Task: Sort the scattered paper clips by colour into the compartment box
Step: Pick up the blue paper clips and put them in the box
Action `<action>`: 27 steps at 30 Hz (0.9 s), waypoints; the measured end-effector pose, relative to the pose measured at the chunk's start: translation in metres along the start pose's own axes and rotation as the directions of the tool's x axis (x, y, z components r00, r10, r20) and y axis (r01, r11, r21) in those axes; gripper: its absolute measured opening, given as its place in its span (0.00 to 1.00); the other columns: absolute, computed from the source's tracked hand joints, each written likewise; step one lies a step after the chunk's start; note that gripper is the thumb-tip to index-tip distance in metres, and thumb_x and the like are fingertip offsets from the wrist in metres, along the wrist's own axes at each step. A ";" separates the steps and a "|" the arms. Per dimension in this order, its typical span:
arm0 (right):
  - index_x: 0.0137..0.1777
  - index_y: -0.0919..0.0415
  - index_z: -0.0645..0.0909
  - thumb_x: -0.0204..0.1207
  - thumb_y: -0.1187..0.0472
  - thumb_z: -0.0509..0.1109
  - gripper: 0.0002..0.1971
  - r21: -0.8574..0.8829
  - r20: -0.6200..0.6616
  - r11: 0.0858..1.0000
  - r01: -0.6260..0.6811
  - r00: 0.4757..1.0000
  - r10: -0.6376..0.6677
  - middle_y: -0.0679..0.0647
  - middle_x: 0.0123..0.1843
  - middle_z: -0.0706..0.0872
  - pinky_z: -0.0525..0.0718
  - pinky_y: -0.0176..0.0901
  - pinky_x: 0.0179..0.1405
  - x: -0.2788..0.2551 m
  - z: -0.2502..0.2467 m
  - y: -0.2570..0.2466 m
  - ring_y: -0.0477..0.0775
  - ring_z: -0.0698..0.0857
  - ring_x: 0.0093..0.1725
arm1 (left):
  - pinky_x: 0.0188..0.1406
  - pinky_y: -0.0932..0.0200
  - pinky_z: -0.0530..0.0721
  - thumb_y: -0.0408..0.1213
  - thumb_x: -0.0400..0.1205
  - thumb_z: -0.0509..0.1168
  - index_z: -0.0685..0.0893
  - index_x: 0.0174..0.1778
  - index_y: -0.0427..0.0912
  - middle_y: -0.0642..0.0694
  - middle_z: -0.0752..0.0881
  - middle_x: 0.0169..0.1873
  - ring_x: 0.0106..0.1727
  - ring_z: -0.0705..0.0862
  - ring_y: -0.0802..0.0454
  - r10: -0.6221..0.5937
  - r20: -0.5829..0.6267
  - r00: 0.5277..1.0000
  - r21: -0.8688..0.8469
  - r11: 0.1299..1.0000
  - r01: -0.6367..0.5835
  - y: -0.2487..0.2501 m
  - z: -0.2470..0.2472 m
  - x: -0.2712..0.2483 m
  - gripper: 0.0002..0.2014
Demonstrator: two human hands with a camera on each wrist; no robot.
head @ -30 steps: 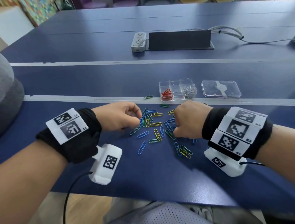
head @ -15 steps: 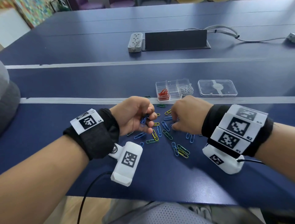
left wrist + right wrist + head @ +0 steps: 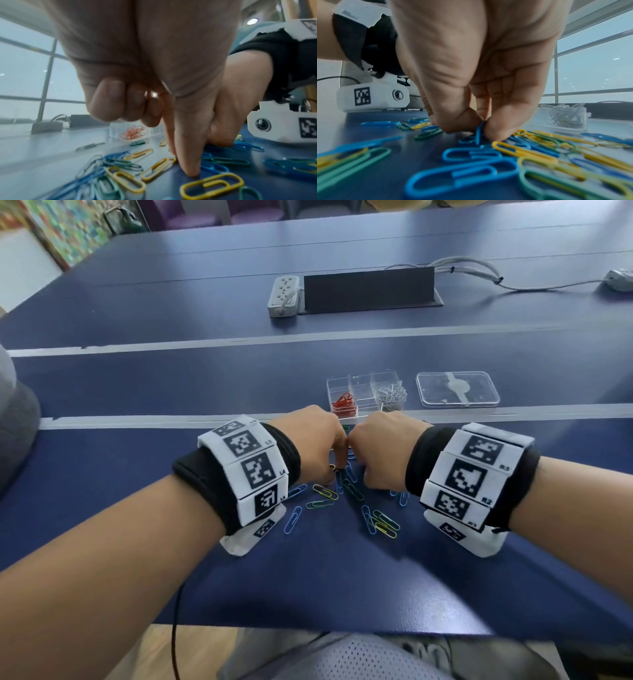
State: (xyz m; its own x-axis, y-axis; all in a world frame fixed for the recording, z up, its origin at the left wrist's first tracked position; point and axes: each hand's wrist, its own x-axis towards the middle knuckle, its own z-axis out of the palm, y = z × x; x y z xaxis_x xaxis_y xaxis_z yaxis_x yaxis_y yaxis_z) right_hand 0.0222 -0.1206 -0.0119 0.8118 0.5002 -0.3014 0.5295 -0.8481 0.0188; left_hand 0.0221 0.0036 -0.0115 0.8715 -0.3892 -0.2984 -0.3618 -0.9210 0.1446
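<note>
Blue, yellow and green paper clips (image 3: 346, 494) lie scattered on the blue table (image 3: 308, 577). Both hands are down in them, knuckles almost touching. My right hand (image 3: 483, 127) pinches a blue paper clip (image 3: 479, 133) on edge between thumb and forefinger. My left hand (image 3: 186, 170) has thumb and forefinger together, tips on the table beside a yellow clip (image 3: 158, 167), the other fingers curled. Whether it holds anything is hidden. Just beyond the hands, the clear compartment box (image 3: 363, 383) holds red clips (image 3: 344, 404) at the left and silver clips (image 3: 392, 397) at the right.
The box's clear lid (image 3: 457, 389) lies to its right. Farther back are a power strip (image 3: 284, 296), a black cable hatch (image 3: 370, 289) and cables (image 3: 479, 272). A grey rounded object (image 3: 13, 422) is at the far left. The table's front edge is near my lap.
My left hand, which held a blue clip raised, has turned knuckles-up and come down and right, next to the right hand. The right hand has stayed over the pile.
</note>
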 end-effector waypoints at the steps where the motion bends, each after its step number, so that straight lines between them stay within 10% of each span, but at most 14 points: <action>1: 0.48 0.59 0.82 0.72 0.62 0.67 0.06 0.000 0.009 1.000 0.006 1.000 -0.006 0.52 0.30 0.73 0.72 0.42 0.33 0.001 0.000 0.001 0.58 0.74 0.37 | 0.45 0.59 0.81 0.41 0.73 0.72 0.89 0.52 0.53 0.52 0.77 0.37 0.49 0.81 0.50 0.028 0.000 1.000 0.025 0.999 -0.028 0.001 -0.001 0.000 0.12; 6: 0.48 0.57 0.87 0.72 0.60 0.66 0.09 0.175 -0.002 0.982 -0.071 0.997 0.072 0.57 0.43 0.88 0.80 0.38 0.40 -0.001 0.000 0.014 0.59 0.86 0.47 | 0.44 0.57 0.80 0.42 0.74 0.70 0.89 0.51 0.56 0.53 0.71 0.31 0.47 0.80 0.47 0.119 0.043 0.992 0.099 0.987 -0.123 0.001 0.000 0.002 0.11; 12: 0.31 0.56 0.78 0.76 0.69 0.57 0.15 0.705 0.154 0.673 -0.224 0.975 0.163 0.55 0.25 0.77 0.77 0.38 0.26 0.001 -0.006 0.035 0.53 0.75 0.24 | 0.38 0.60 0.75 0.40 0.73 0.67 0.87 0.42 0.50 0.52 0.76 0.34 0.40 0.76 0.50 0.168 0.060 0.984 0.154 0.972 -0.175 -0.001 0.003 0.005 0.04; 19: 0.46 0.56 0.85 0.74 0.49 0.66 0.12 0.294 0.065 0.940 -0.173 0.985 0.161 0.56 0.46 0.85 0.81 0.42 0.51 -0.008 0.005 0.026 0.58 0.82 0.51 | 0.24 0.63 0.66 0.38 0.68 0.68 0.70 0.26 0.47 0.52 0.73 0.22 0.25 0.70 0.58 0.118 -0.002 0.993 -0.070 0.991 -0.117 -0.008 0.010 0.006 0.12; 27: 0.48 0.61 0.86 0.73 0.53 0.70 0.12 0.140 -0.028 0.985 -0.101 0.994 0.106 0.55 0.38 0.78 0.74 0.40 0.39 -0.005 0.006 0.012 0.57 0.75 0.41 | 0.22 0.67 0.72 0.36 0.65 0.71 0.73 0.24 0.45 0.52 0.78 0.19 0.18 0.72 0.60 -0.023 0.012 1.000 -0.394 0.919 0.026 -0.009 0.007 0.004 0.11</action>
State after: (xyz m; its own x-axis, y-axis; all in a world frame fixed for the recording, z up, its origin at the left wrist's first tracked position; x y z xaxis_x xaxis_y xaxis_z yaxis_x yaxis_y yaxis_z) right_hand 0.0231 -0.1347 -0.0154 0.8700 0.4118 -0.2712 0.4045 -0.9106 -0.0848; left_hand 0.0264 0.0103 -0.0206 0.8757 -0.3682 -0.3124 -0.1796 -0.8489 0.4971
